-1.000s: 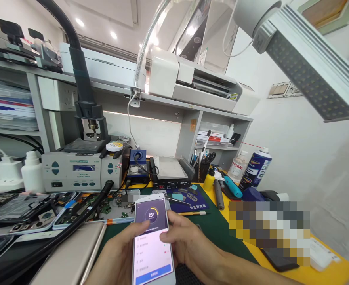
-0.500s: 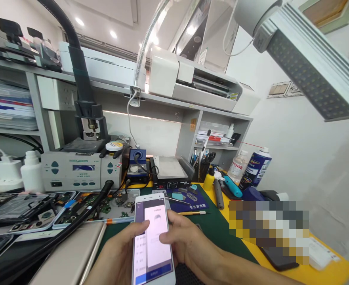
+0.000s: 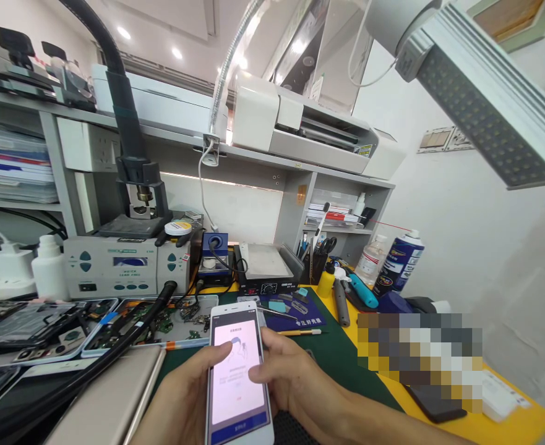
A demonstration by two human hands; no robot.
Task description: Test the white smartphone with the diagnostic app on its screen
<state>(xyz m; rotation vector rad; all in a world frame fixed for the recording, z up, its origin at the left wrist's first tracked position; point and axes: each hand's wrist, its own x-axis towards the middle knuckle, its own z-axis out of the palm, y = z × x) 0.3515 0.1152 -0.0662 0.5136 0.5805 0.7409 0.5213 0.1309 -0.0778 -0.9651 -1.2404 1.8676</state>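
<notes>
A white smartphone [image 3: 236, 377] with a lit screen is held upright over the green mat [image 3: 337, 358] at the bottom centre. My left hand [image 3: 186, 395] wraps its left edge, thumb resting on the screen. My right hand [image 3: 291, 377] grips the right edge from behind, and its thumb touches the screen's right side. The screen shows a pale page with a small drawing and a blue button at the bottom.
A rework station [image 3: 128, 266], a white bottle [image 3: 49, 267] and opened phones [image 3: 44, 327] lie left. A hot plate [image 3: 265, 269], tool cup [image 3: 317, 259], spray can [image 3: 399, 262] and tweezers [image 3: 300, 332] sit behind. An LED lamp [image 3: 480, 99] hangs upper right. A black phone [image 3: 434, 405] lies on the yellow mat.
The phone's screen changed from a round gauge page, through a pop-up, to a pale page with a drawing. Both hands stayed almost still.
</notes>
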